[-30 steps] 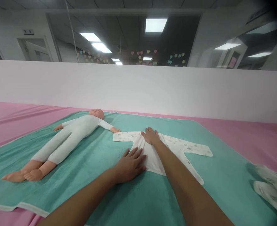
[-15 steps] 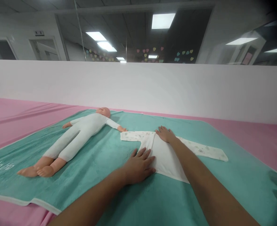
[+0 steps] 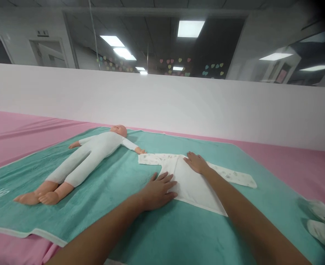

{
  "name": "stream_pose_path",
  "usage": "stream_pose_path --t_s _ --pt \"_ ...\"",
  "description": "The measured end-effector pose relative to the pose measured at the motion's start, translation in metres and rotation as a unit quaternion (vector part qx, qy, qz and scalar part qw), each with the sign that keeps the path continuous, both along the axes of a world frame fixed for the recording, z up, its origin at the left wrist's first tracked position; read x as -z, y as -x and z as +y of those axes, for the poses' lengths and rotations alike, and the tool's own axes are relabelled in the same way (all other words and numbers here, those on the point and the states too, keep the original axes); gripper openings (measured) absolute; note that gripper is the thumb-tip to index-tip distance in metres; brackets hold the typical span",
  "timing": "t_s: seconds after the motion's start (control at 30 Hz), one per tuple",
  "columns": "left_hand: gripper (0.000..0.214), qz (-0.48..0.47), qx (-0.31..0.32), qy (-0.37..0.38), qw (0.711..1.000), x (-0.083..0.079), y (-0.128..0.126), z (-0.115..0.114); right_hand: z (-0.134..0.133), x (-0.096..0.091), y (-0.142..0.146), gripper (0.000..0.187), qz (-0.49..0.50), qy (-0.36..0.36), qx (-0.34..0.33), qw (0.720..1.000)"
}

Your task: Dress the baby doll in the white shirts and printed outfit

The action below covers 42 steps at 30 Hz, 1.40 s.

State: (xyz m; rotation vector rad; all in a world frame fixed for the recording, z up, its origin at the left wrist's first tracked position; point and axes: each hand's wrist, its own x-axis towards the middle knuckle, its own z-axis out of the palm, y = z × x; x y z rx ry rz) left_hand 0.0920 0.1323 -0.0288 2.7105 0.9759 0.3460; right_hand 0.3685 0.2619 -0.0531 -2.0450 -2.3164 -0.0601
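"Grip?"
"Flat: my left hand and right hand rest, fingers spread, on the white long-sleeved baby top."
"And it lies where?"
"On the teal blanket, right of the baby doll."

Had bare teal blanket between the doll and the white shirt for passage, and more beyond the right cuff; met the doll's outstretched arm beside the left cuff, a white wall behind, and the right forearm across the shirt's side.
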Motion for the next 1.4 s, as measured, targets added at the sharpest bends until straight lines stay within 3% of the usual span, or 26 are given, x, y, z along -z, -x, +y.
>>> stream_pose_path --t_s 0.23,0.33,0.4,0.5,0.67,0.8,1.07,1.4 --pt "0.049 -0.075 -0.093 0.02 0.993 -0.01 -0.001 0.005 -0.022 0.001 -0.002 0.074 0.015 -0.002 -0.018 1.0" --pt "0.051 -0.066 -0.118 0.005 0.991 -0.009 -0.005 0.015 -0.033 -0.004 -0.011 0.081 0.027 0.046 -0.06 0.997" --pt "0.053 -0.044 -0.115 -0.011 0.992 -0.008 -0.013 0.029 -0.043 -0.007 -0.017 0.083 0.039 0.048 -0.096 0.993" --pt "0.057 -0.009 -0.092 -0.041 0.995 -0.003 -0.038 0.06 -0.057 -0.008 -0.018 0.073 0.05 -0.03 -0.106 0.993" --pt "0.064 0.052 -0.057 -0.071 0.994 0.011 -0.086 0.113 -0.063 -0.004 -0.015 0.066 0.052 -0.088 -0.029 0.994" --pt "0.063 0.068 -0.074 -0.081 0.992 0.021 -0.102 0.137 -0.056 -0.001 -0.019 0.072 0.073 -0.043 0.012 0.996" --pt "0.061 0.058 -0.118 -0.084 0.988 0.024 -0.102 0.142 -0.057 -0.005 -0.04 0.076 0.121 0.004 0.016 0.993" --pt "0.059 0.055 -0.164 -0.09 0.981 0.025 -0.094 0.119 -0.103 -0.003 -0.046 0.075 0.129 -0.004 0.048 0.99"
